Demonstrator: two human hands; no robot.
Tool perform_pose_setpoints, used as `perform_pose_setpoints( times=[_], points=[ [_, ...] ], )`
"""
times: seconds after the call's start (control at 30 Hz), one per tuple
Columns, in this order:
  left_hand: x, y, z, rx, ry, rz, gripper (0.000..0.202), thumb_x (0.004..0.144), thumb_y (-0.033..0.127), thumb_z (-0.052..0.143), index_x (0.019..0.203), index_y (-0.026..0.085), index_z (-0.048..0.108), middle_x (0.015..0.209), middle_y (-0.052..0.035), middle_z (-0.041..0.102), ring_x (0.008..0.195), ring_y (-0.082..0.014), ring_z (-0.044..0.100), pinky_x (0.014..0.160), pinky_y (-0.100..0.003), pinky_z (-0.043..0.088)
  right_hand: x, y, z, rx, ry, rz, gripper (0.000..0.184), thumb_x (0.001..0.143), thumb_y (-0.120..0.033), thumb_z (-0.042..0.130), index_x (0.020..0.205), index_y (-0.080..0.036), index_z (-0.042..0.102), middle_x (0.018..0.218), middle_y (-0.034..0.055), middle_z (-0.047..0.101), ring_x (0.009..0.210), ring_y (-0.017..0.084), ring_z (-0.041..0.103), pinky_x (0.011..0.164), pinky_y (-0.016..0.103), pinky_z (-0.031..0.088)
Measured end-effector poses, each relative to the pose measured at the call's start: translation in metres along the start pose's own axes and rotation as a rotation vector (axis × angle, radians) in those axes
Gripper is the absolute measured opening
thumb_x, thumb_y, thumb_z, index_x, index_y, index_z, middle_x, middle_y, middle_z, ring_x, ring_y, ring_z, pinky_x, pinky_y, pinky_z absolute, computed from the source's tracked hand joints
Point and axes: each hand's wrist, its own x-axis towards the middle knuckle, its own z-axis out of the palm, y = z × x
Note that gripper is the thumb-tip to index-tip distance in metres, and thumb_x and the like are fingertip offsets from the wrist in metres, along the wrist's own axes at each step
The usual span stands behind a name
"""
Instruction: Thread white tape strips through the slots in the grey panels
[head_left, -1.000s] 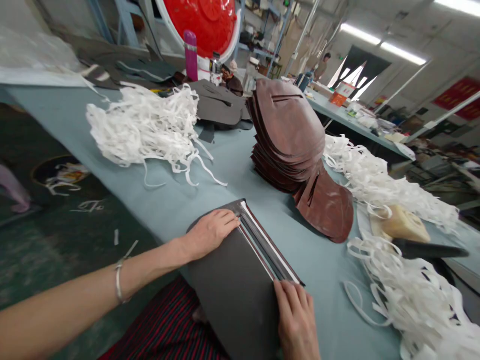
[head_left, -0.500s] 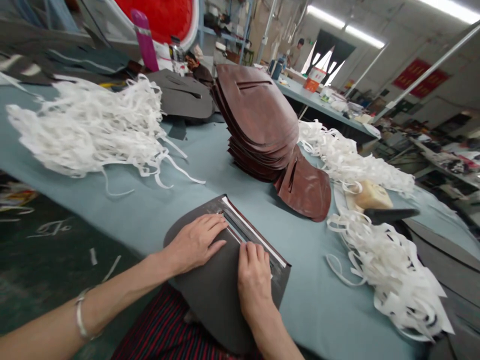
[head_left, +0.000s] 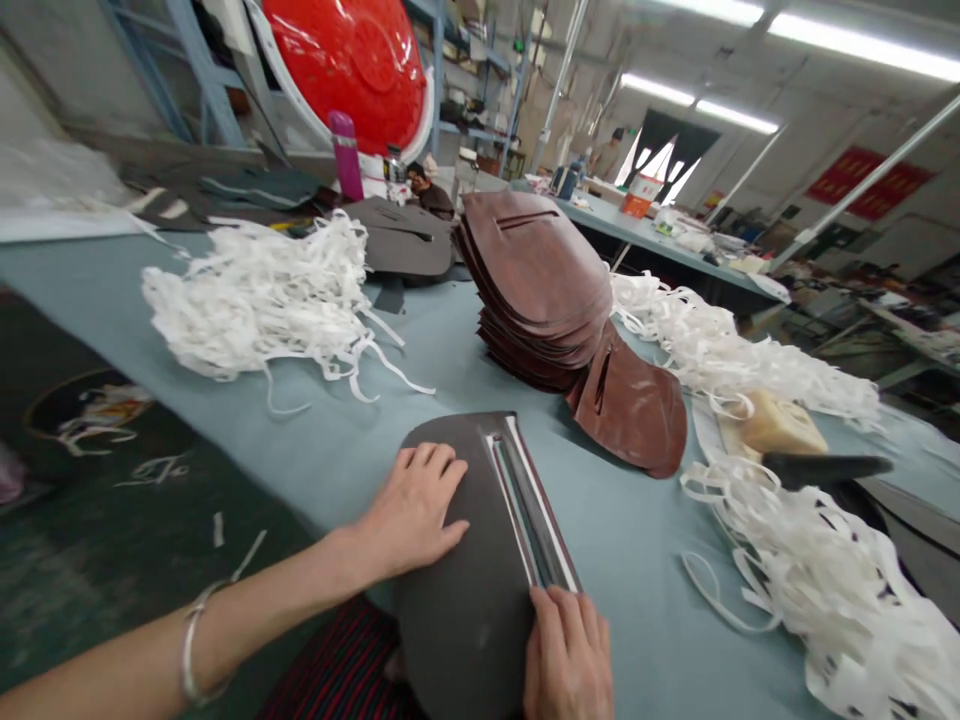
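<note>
A dark grey panel (head_left: 469, 590) with a rounded outline lies at the table's near edge and reaches over my lap. Along its right side runs a long narrow slot lined with white strips; a thin brown edge shows beyond. My left hand (head_left: 420, 505), a bracelet at its wrist, rests flat on the panel's left part, thumb apart from the fingers. At the slot's near end my right hand (head_left: 570, 645) has its fingers bent together over the panel's right edge; their undersides are hidden. Beyond the panel stands a stack of brown leather pieces (head_left: 540, 270) with slots.
Heaps of white strips lie at left (head_left: 262, 300), at back right (head_left: 750, 350) and at near right (head_left: 840, 590). A yellowish block (head_left: 780, 425) and a black handle-like object (head_left: 825, 468) are at right. Behind are grey pieces (head_left: 405, 240) and a purple bottle (head_left: 345, 155).
The panel has turned clockwise, so its slot points more toward me. My right hand has slid down to the slot's near end; my left hand has come off the slot onto the panel's left part.
</note>
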Motion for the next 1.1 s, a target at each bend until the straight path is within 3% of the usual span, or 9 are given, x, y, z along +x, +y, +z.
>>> perform_pose_setpoints(
  times=[0.1,0.17,0.33,0.43,0.6,0.7,0.8,0.97,1.1],
  points=[
    [0.031,0.002,0.005,-0.038,0.004,0.063,0.020,0.084,0.017,0.051,0.102,0.015,0.059,0.107,-0.0136,0.056,0.103,-0.0295,0.049,0.088,-0.048,0.041,0.010,-0.033,0.022,0.171,0.034,-0.014,0.031,0.084,-0.002,0.043,0.107,-0.017,0.058,0.092,0.0086,0.065,0.081,0.023,0.056,0.070,0.036,0.046],
    [0.051,0.004,0.013,-0.100,-0.016,0.153,0.027,0.085,0.005,0.040,0.102,0.014,0.058,0.105,-0.0134,0.057,0.101,-0.0264,0.051,0.087,-0.045,0.043,0.028,-0.060,0.033,0.329,0.012,-0.092,0.038,0.080,0.002,0.042,0.109,-0.017,0.057,0.100,0.0096,0.066,0.088,0.022,0.058,0.074,0.033,0.050],
    [0.077,0.000,0.020,-0.227,-0.098,0.423,0.027,0.085,0.008,0.051,0.104,0.023,0.061,0.109,-0.0006,0.063,0.101,-0.0128,0.056,0.088,-0.022,0.045,0.085,-0.107,0.029,0.682,-0.135,-0.214,0.040,0.077,0.000,0.044,0.112,-0.015,0.058,0.129,0.0137,0.054,0.119,0.023,0.049,0.096,0.035,0.046],
    [0.076,-0.022,0.010,-0.277,-0.064,0.433,0.029,0.088,0.008,0.046,0.109,0.023,0.060,0.110,0.0002,0.064,0.102,-0.0099,0.057,0.091,-0.020,0.043,0.110,-0.104,0.021,0.841,-0.145,-0.165,0.031,0.083,-0.002,0.042,0.101,-0.018,0.061,0.118,0.0094,0.060,0.112,0.017,0.055,0.094,0.028,0.047],
    [0.064,-0.088,-0.018,-0.061,0.391,0.037,0.039,0.085,0.000,0.037,0.112,0.019,0.058,0.121,-0.0090,0.059,0.126,-0.0215,0.044,0.108,-0.046,0.029,0.157,-0.066,0.032,0.805,-0.034,-0.008,0.020,0.089,-0.012,0.043,0.090,-0.019,0.063,0.087,0.0050,0.063,0.081,0.015,0.060,0.074,0.025,0.049],
    [0.059,-0.126,-0.031,0.191,0.503,-0.139,0.044,0.083,-0.002,0.037,0.116,0.019,0.057,0.134,-0.0130,0.051,0.138,-0.0289,0.029,0.108,-0.059,0.020,0.190,-0.051,0.044,0.679,-0.015,0.028,0.019,0.089,-0.015,0.044,0.092,-0.017,0.063,0.087,0.0057,0.062,0.077,0.015,0.058,0.071,0.026,0.048],
    [0.055,-0.143,-0.037,0.268,0.462,-0.134,0.028,0.087,0.005,0.042,0.095,0.021,0.063,0.120,-0.0098,0.060,0.136,-0.0303,0.031,0.107,-0.061,0.016,0.214,-0.052,0.053,0.599,0.003,0.032,0.021,0.087,-0.015,0.045,0.099,-0.015,0.062,0.096,0.0089,0.061,0.084,0.018,0.058,0.078,0.031,0.047],
    [0.043,-0.124,-0.028,0.154,0.325,0.108,0.020,0.092,0.013,0.044,0.090,0.021,0.062,0.094,-0.0027,0.066,0.128,-0.0223,0.043,0.109,-0.055,0.014,0.230,-0.077,0.057,0.309,0.021,-0.145,0.047,0.085,-0.016,0.055,0.131,-0.015,0.047,0.136,0.0172,0.046,0.126,0.029,0.038,0.099,0.047,0.032],
    [0.031,-0.109,-0.020,-0.011,0.181,0.183,0.022,0.095,0.018,0.041,0.091,0.018,0.062,0.091,-0.0039,0.065,0.106,-0.0202,0.055,0.104,-0.048,0.025,0.224,-0.078,0.052,0.271,-0.147,-0.148,0.021,0.090,-0.020,0.052,0.108,-0.017,0.061,0.101,0.0109,0.067,0.102,0.024,0.055,0.093,0.044,0.034]
  ],
)
